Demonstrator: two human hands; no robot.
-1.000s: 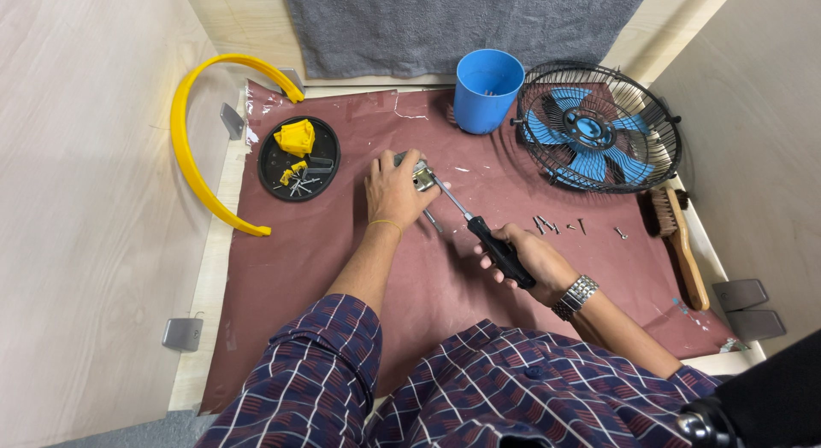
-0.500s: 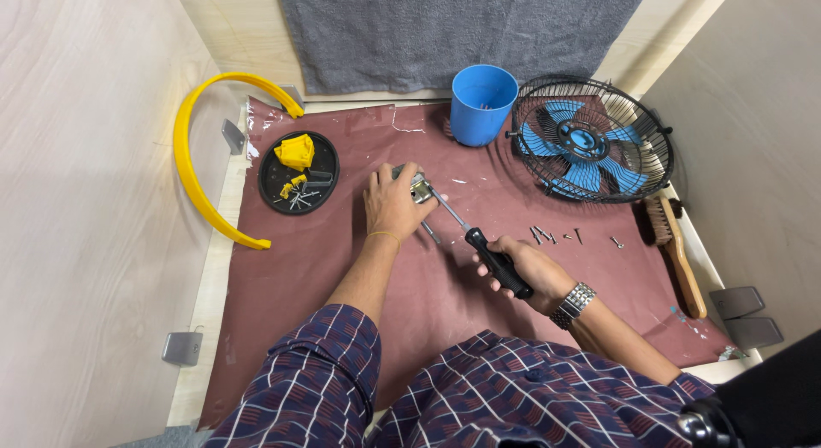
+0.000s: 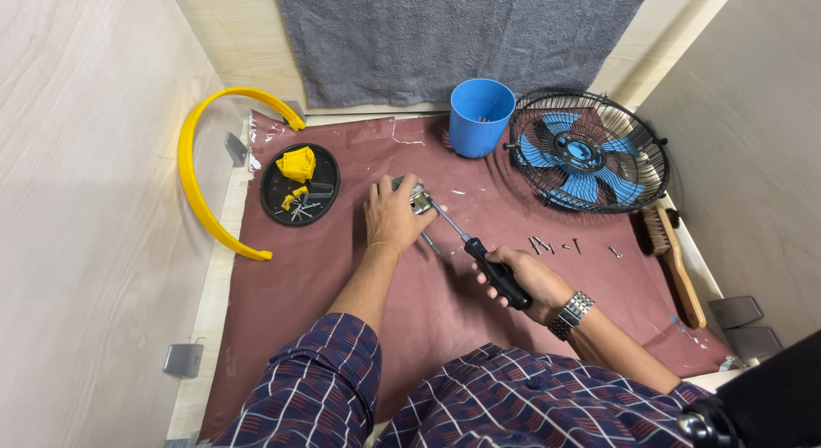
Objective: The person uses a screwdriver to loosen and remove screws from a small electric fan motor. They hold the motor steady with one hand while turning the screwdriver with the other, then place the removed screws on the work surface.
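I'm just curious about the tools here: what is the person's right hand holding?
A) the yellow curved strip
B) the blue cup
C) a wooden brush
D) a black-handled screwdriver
D: the right hand grips a black-handled screwdriver, its tip at the small metal part under the left hand; the wooden brush lies untouched.

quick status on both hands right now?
Left hand: closed over a small metal part, holding it down on the mat.
Right hand: closed on the black-handled screwdriver, tip at the part.
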